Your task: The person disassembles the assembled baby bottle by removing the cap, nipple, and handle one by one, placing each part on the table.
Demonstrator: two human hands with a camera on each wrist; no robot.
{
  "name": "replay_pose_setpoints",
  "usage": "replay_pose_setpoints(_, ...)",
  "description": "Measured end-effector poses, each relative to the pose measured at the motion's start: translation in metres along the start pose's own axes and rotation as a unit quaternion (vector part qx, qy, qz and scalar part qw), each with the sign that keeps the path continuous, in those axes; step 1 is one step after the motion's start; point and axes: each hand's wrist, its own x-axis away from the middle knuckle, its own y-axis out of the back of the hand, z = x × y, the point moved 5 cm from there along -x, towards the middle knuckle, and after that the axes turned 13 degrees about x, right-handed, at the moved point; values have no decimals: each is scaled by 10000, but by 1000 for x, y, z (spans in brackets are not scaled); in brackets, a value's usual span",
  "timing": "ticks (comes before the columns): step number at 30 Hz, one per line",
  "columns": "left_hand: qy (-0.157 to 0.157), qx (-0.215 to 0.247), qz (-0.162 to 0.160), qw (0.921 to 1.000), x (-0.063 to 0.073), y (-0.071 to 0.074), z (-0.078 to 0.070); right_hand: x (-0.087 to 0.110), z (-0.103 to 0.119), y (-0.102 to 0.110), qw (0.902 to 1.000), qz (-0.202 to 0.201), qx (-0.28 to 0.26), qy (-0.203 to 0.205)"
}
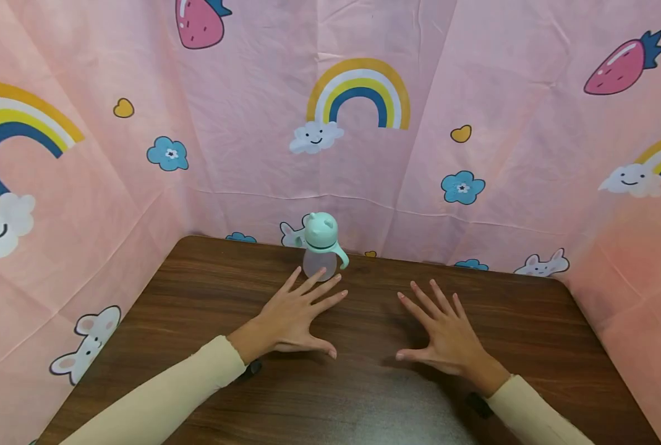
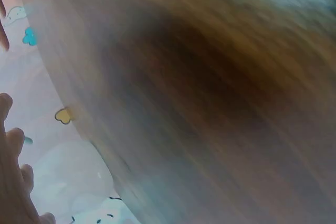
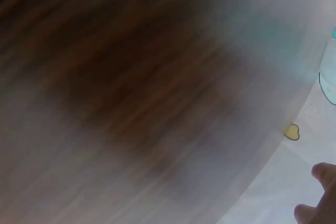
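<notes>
A baby bottle (image 1: 321, 247) with a mint-green lid and side handles stands upright near the back edge of the table, its clear body partly hidden by fingertips. My left hand (image 1: 299, 312) is spread over the table in front of it, fingers straight and thumb out, holding nothing. In the head view its fingertips overlap the bottle's lower part. To the right, my right hand (image 1: 447, 330) is likewise spread with straight fingers and nothing in it. In the left wrist view, left fingers (image 2: 16, 142) show at the edge; the right wrist view catches a few right fingers (image 3: 323, 174).
The dark wood table (image 1: 375, 395) has rounded back corners. A pink curtain (image 1: 263, 167) printed with rainbows, strawberries and flowers hangs right behind the table and along both sides. Small black wrist devices (image 1: 478, 405) sit under both wrists.
</notes>
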Motion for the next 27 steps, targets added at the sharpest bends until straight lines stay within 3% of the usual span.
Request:
replay_pose_setpoints(17,86,58,-316,9994,29,-3,26,18,-22,-1,9989,295,-26,-375)
replay_pose_setpoints(27,223,69,-434,9988,41,4,38,28,-32,-1,9976,413,-109,-546)
